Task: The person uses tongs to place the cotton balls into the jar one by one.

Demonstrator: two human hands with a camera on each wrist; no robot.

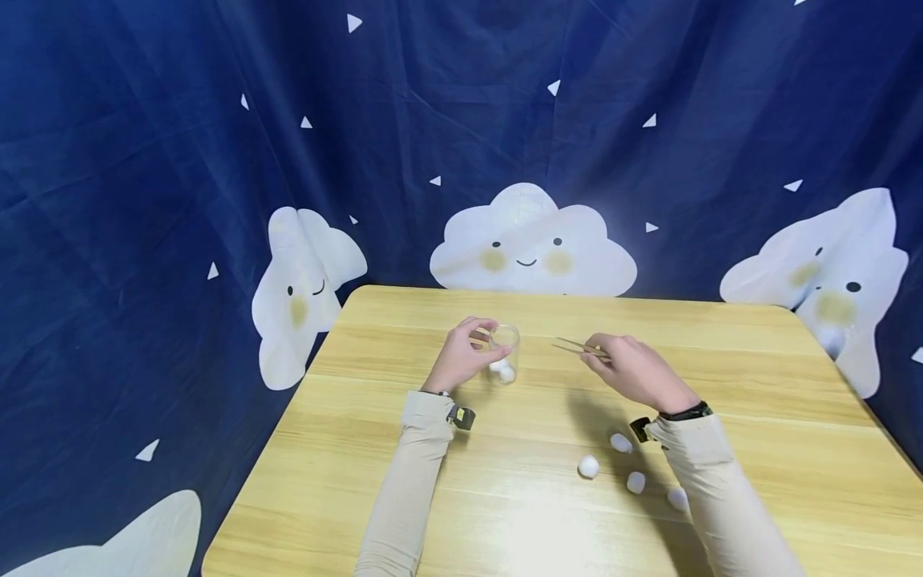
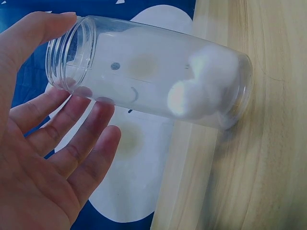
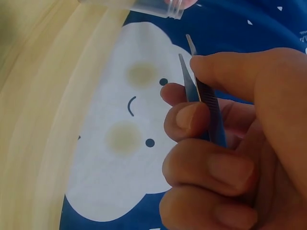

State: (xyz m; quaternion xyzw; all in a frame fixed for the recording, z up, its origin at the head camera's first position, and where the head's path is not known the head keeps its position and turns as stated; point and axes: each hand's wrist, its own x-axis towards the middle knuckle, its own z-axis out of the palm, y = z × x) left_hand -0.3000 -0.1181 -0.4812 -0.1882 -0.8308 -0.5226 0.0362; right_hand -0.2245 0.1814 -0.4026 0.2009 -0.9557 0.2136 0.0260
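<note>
With thumb and fingertips, my left hand grips a clear jar near its threaded, open mouth. The jar stands upright on the table, and white cotton balls lie at its bottom. To the right of it, my right hand pinches metal tweezers between thumb and fingers, above the table. The tweezers' tips stand apart with nothing between them and point toward the jar. Several loose cotton balls lie on the table near the right forearm, one partly hidden by the sleeve.
The light wood table has its far edge close to a dark blue curtain printed with white clouds and triangles. A bright glare shows on the tabletop's near part.
</note>
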